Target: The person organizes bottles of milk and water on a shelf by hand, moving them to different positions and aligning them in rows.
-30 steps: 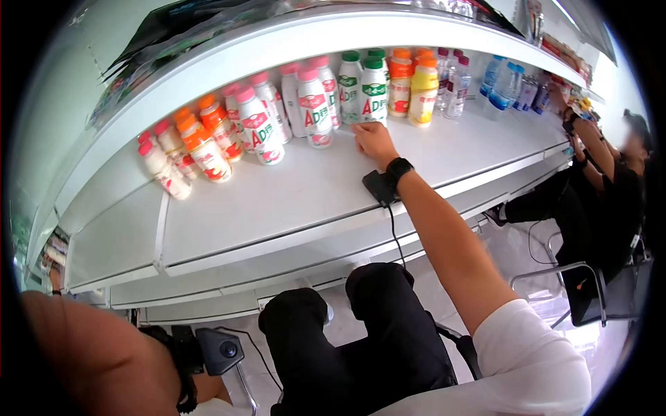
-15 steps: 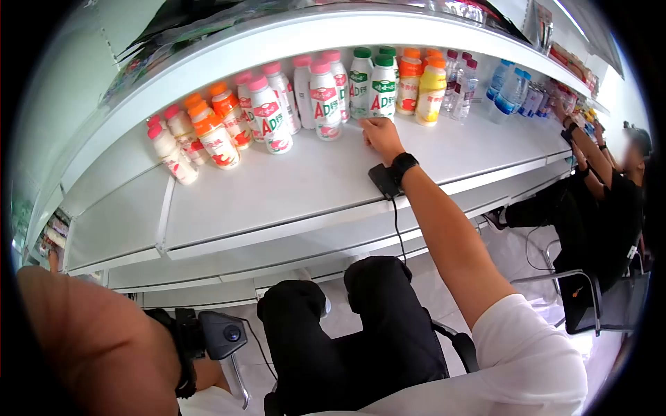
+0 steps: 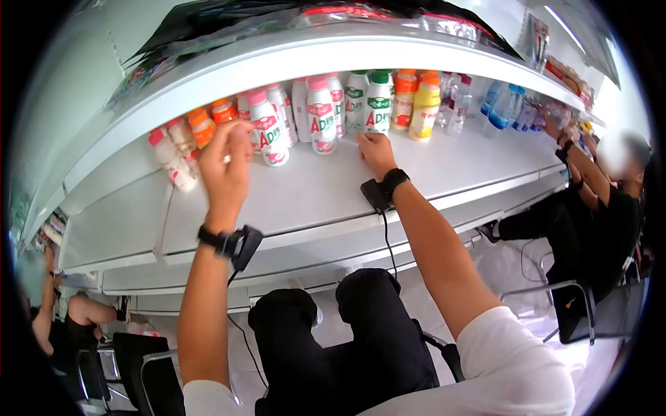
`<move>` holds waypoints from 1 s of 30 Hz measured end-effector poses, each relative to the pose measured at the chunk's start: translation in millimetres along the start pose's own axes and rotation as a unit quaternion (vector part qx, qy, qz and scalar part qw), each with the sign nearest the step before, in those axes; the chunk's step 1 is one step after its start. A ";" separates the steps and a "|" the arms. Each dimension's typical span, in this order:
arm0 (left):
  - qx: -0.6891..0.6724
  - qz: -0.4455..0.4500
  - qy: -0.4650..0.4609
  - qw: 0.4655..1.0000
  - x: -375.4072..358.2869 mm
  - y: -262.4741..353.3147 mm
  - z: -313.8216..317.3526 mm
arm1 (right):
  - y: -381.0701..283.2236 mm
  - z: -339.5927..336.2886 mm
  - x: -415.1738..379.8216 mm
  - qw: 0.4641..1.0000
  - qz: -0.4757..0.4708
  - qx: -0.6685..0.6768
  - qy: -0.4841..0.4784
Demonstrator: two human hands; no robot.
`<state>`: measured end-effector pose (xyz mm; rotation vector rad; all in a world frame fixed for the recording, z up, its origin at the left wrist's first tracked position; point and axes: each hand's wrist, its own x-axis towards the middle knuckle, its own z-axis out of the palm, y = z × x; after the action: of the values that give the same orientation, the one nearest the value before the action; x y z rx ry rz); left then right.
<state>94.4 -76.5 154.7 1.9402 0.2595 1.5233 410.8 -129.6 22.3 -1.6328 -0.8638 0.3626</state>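
Note:
My left hand (image 3: 227, 163) is raised over the shelf in front of the orange-capped bottles (image 3: 202, 128), its fingers loosely bent with a gap between them and nothing seen in them. Just to its right stands a white bottle with a pink cap (image 3: 268, 132). To its left is a pale bottle with a pink cap (image 3: 172, 163). My right hand (image 3: 377, 154) rests on the shelf with curled fingers, in front of a green-capped white bottle (image 3: 378, 104); I see nothing in it. A yellow bottle with an orange cap (image 3: 424, 111) stands to its right.
White shelf (image 3: 312, 201) under the bottles; an upper shelf edge (image 3: 333, 59) hangs low over the caps. Clear and blue-labelled water bottles (image 3: 506, 107) stand further right. A co-worker in black (image 3: 610, 229) sits at right, another person (image 3: 62, 326) at left. Cables hang from both wrist devices.
My left arm has swung up from the lower left, bringing the hand in front of the orange-capped bottles. The view has shifted slightly; my right hand stays on the shelf.

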 end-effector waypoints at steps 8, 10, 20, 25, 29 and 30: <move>-0.035 -0.200 0.204 0.958 -11.8 -150.2 11.1 | 15.0 4.1 12.3 1.000 0.003 0.021 -0.006; -0.006 -0.256 0.169 0.952 -22.7 -159.1 11.9 | 4.4 0.6 4.9 1.000 0.006 0.009 -0.005; 0.243 -0.224 0.035 0.943 -40.0 -185.1 -12.0 | 5.6 3.1 7.1 0.999 0.013 0.045 -0.006; 0.335 -0.190 -0.001 0.923 -41.1 -185.3 -26.7 | -7.4 5.4 -2.2 0.999 0.010 -0.042 0.001; 0.464 -0.160 0.150 0.858 -39.1 -180.2 -42.4 | -10.9 4.5 -2.7 0.997 -0.003 -0.083 -0.008; 0.472 -0.144 0.173 0.853 -40.2 -181.5 -43.1 | -10.2 5.0 -2.6 0.996 -0.005 -0.084 -0.007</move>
<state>84.2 57.9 19.6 2.1103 1.6420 1.6704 402.3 -127.5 30.0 -1.7821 -0.9328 0.3021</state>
